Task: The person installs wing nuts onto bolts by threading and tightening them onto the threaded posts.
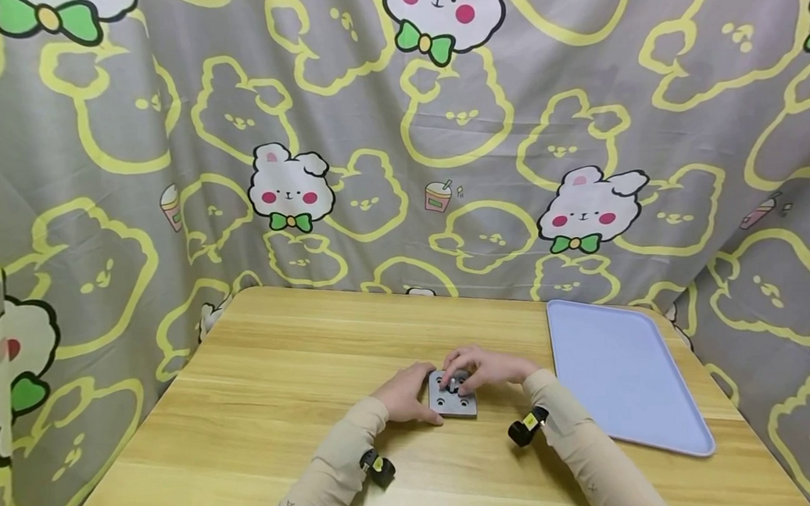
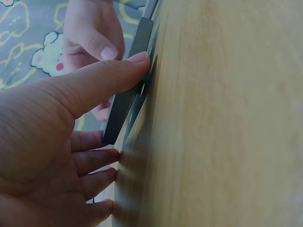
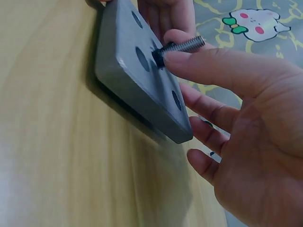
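Note:
A grey square metal plate (image 1: 451,411) with several round holes lies close over the table in front of me. My left hand (image 1: 404,394) grips it by its edges, with the thumb on the near side, as the left wrist view shows. From the plate's middle rises a threaded bolt (image 3: 191,45) with a dark nut (image 3: 157,56) low on it, near the plate's face. Thumb and index finger of my right hand (image 1: 490,366) pinch at this nut. The other right fingers lie spread beyond the plate's edge in the right wrist view.
A light blue tray (image 1: 618,371) lies on the wooden table (image 1: 279,371) to the right, beside my right forearm. Behind the table hangs a grey patterned curtain (image 1: 368,232), which also runs along both sides. Each wrist carries a small black camera.

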Tool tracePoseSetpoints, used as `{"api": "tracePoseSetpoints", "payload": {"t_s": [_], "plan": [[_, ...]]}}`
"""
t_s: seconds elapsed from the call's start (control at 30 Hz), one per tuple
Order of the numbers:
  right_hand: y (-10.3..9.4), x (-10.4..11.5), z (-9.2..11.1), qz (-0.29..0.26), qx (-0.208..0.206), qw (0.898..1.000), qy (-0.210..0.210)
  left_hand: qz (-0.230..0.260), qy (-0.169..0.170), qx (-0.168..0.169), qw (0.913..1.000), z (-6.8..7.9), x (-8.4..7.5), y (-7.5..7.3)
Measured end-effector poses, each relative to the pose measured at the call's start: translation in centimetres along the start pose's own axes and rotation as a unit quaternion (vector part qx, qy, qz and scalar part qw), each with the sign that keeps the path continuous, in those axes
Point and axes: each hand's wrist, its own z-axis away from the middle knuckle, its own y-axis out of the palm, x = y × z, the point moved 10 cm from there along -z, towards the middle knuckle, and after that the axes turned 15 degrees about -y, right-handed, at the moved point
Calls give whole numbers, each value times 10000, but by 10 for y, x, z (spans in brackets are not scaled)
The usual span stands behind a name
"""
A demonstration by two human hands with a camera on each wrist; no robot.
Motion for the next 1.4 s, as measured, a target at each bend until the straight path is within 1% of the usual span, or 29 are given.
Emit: {"api": "tracePoseSetpoints", "payload": {"t_s": [0.07,0.17,0.27,0.4,0.53,0.67,0.8,0.9,1.03,1.2,1.3,1.4], "plan": [[1,-1,-2,-152,99,9998,-130,23,10,8,10000,0,0,1],[3,-3,-4,-319,223,9991,-194,53,47,12,10000,1,0,2],[3,-7,-4,-357,286,9989,-59,90,73,20,9999,1,-1,3],[2,-10,-3,-377,260,9989,52,83,72,27,9999,1,-2,3],[-3,-12,0,-333,3,9994,100,69,64,5,10000,1,-2,3],[-5,-13,6,-157,-336,9993,87,94,77,5,9999,1,-2,4],[-5,-13,12,-178,-737,9971,55,102,107,6,9999,2,-2,4],[-8,-10,13,-130,-961,9953,61,82,101,-36,9999,0,-1,2],[-12,-7,12,118,-1014,9947,145,55,99,-59,9999,-1,-1,1],[-13,-6,13,422,-1141,9922,272,53,123,-48,9999,0,-2,-1],[-13,-3,15,700,-1302,9885,309,63,136,-42,9999,1,-2,-1],[-13,5,15,1011,-1543,9825,247,96,129,-29,9999,0,-1,-2]]}}
